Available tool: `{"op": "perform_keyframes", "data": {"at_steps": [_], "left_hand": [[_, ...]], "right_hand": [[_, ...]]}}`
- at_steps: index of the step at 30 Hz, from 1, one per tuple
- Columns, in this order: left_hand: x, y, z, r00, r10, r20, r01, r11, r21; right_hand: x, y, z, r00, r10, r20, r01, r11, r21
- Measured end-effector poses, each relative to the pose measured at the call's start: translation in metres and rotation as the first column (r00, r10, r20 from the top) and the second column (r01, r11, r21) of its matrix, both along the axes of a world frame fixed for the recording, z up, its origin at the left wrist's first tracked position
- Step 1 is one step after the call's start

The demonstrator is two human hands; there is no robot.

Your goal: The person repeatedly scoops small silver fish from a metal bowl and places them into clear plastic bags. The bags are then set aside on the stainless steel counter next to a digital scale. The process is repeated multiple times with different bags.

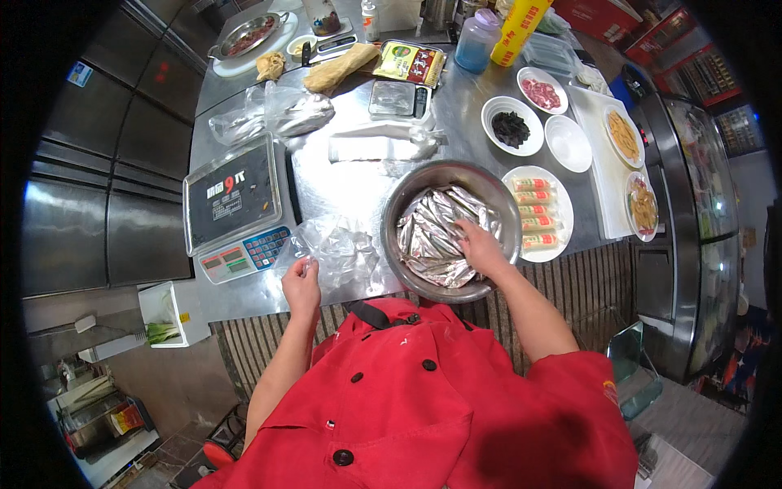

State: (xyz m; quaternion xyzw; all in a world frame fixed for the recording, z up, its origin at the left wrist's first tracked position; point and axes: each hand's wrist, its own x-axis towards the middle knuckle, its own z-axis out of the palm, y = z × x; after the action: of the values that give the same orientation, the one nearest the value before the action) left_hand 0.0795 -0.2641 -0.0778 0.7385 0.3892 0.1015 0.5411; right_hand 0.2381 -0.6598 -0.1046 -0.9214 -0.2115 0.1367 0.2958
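Note:
A round metal bowl (pixel 391 244) stands near the table's front edge, with many small silvery fish (pixel 431 229) in it. My right hand (pixel 479 244) reaches in from the right, its fingertips among the fish; whether it grips one I cannot tell. Left of the bowl, my left hand (pixel 302 281) pinches the edge of a clear plastic bag (pixel 342 250) that lies crumpled on the steel table. Beside that hand is a digital scale (pixel 235 260) with a dark, printed platform. Right of the bowl, a white plate (pixel 565 211) holds several wrapped rolls.
Bagged fish (pixel 302 116) and a small scale (pixel 393 101) are farther back. White bowls hold black food (pixel 512 129) and sliced meat (pixel 540 95), near an empty bowl (pixel 568 143). A white cutting board (pixel 595 165) carries plates on the right. A blue jug (pixel 476 46) stands behind.

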Motion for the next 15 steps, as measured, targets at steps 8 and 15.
{"op": "perform_keyframes", "data": {"at_steps": [8, 15], "left_hand": [[0.024, 0.005, 0.029, 0.994, -0.008, 0.106, 0.021, 0.993, -0.119], [0.044, -0.011, 0.054, 0.996, 0.017, 0.090, 0.020, 0.917, -0.399]], "right_hand": [[0.042, -0.016, 0.037, 0.915, -0.143, -0.377, 0.222, 0.959, 0.175], [0.069, -0.038, 0.052, 0.907, -0.206, -0.367, 0.280, 0.947, 0.160]]}}
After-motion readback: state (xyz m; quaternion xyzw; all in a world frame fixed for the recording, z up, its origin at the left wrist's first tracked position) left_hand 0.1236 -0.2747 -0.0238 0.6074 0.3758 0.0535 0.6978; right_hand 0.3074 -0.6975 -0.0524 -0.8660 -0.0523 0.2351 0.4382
